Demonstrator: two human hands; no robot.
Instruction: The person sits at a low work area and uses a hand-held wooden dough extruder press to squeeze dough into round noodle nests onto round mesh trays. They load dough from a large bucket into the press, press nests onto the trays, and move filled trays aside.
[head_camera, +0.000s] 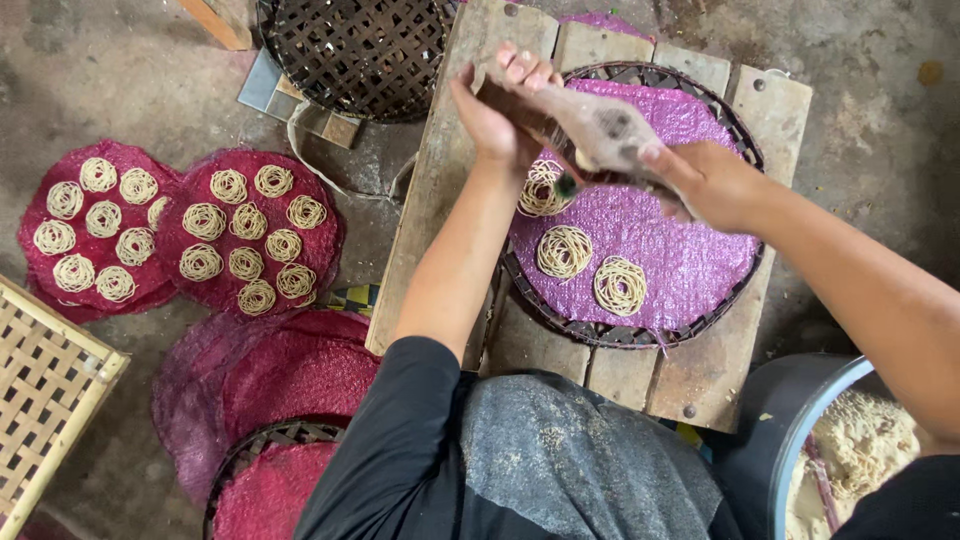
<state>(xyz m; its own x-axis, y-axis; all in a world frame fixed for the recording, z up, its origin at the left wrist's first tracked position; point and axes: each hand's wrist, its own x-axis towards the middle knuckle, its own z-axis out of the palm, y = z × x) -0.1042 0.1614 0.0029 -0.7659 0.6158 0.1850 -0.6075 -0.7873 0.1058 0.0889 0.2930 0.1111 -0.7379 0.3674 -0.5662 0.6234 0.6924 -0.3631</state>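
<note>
I have both hands closed on the dough-caked wooden noodle press (600, 135): left hand (500, 110) grips its far end, right hand (705, 180) the near handle, above the purple mesh mat (680, 260). It looks stiff, slippery; soft noodle coils (565, 250) seem fragile.

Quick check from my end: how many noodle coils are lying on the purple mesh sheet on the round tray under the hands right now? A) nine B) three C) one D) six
B: the purple mesh sheet bears three noodle coils, one of them partly hidden under the press that the left hand and right hand grip.
</note>
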